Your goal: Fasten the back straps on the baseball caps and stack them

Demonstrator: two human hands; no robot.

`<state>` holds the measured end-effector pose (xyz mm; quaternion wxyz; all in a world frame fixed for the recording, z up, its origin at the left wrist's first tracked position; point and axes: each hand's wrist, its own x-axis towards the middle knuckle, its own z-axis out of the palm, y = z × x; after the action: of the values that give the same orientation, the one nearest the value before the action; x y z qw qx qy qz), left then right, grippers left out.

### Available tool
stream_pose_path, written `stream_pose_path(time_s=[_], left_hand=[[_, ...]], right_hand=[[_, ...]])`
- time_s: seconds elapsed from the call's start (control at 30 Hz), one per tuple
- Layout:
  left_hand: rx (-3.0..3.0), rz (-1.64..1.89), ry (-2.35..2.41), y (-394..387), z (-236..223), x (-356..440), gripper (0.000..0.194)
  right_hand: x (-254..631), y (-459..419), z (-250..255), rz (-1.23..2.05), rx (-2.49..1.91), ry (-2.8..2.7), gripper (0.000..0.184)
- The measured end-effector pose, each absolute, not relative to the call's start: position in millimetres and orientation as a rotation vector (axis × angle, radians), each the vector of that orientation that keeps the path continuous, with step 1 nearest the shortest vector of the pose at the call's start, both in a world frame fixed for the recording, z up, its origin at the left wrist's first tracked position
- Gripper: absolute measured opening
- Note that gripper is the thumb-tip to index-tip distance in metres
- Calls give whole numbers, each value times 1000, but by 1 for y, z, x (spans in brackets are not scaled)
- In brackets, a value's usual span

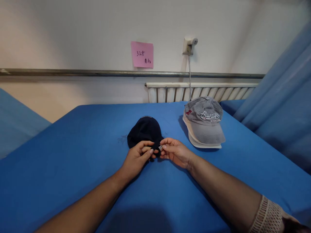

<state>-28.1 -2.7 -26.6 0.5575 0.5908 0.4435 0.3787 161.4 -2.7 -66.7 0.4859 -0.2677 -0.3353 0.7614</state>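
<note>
While left point(137, 158) and right hands point(177, 152) pinch its strap point(156, 144), the black cap point(144, 131) lies beyond

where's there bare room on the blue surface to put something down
Bare blue cover lies left of the dark cap, with a narrower strip between it and the stacked caps. Crowded: the dark cap's near right edge, where left hand and right hand meet.

In front of you on the bench point(73, 155) lies one cap point(144, 129), a cap stack point(206, 121) to its right. Behind, a radiator point(170, 85) sits below a rail point(97, 73); above that, a note point(142, 55) is left of a socket point(186, 47).
</note>
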Motion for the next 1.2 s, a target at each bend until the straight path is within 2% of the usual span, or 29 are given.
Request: stream_pose_path(time_s=[0.3, 0.53, 0.67, 0.8, 0.93, 1.2], left_hand=[[1538, 870, 982, -5, -28, -31, 50], [1570, 923, 1049, -3, -29, -30, 26], [1543, 948, 1071, -2, -30, -31, 20], [1440, 967, 1060, -1, -29, -31, 21], [1375, 972, 1043, -1, -28, -31, 24], [1379, 953, 1038, -2, -27, -31, 24]], right_hand=[[164, 0, -68, 1878, -609, -720, 27], [162, -2, -68, 1886, -659, -810, 29], [157, -2, -69, 1684, -752, -965, 28], [151, -3, -70, 1426, -860, -1120, 21], [150, -7, -68, 1234, -877, -1282, 24], [158, -8, -61, 1125, -912, -1535, 13]])
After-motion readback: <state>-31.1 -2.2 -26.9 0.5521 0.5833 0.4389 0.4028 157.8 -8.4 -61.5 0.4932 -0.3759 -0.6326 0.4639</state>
